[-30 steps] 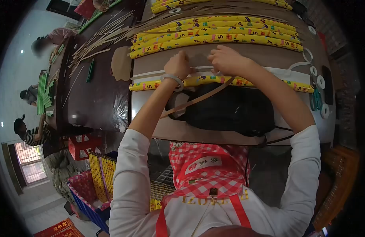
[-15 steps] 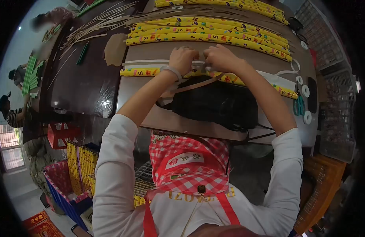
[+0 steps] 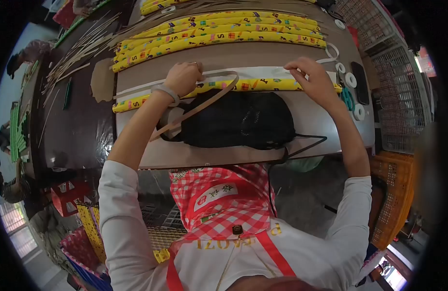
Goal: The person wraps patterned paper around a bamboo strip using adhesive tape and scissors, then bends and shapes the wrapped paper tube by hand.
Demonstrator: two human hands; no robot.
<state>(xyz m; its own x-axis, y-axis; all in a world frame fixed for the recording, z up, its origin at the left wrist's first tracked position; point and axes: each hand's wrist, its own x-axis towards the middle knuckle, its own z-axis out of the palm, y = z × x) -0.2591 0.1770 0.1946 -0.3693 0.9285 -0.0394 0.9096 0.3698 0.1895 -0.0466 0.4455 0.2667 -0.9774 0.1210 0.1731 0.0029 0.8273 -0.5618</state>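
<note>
My left hand (image 3: 184, 80), a grey band at its wrist, is closed on a thin tan strip (image 3: 212, 99) near the upper edge of a yellow patterned roll (image 3: 248, 86). The strip curls out to the right, then loops back down to the table's near side. My right hand (image 3: 315, 83) is over the roll's right part, its fingers loosely bent and apart, with nothing visible in them. A white sheet edge (image 3: 267, 73) shows along the roll's far side, between my hands. A black bag (image 3: 238, 121) with a cord lies just below the roll.
Several finished yellow rolls (image 3: 219, 37) lie farther back. At the right are white tape rolls (image 3: 350, 79), teal scissors (image 3: 347, 98) and a black phone (image 3: 360, 82). A dark table (image 3: 83, 111) with loose tan strips (image 3: 81, 53) stands left. Other people are at the far left.
My hands were close together over the roll; now they are wide apart, the right one farther right. The tan strip now forms a raised loop. The whole view has shifted.
</note>
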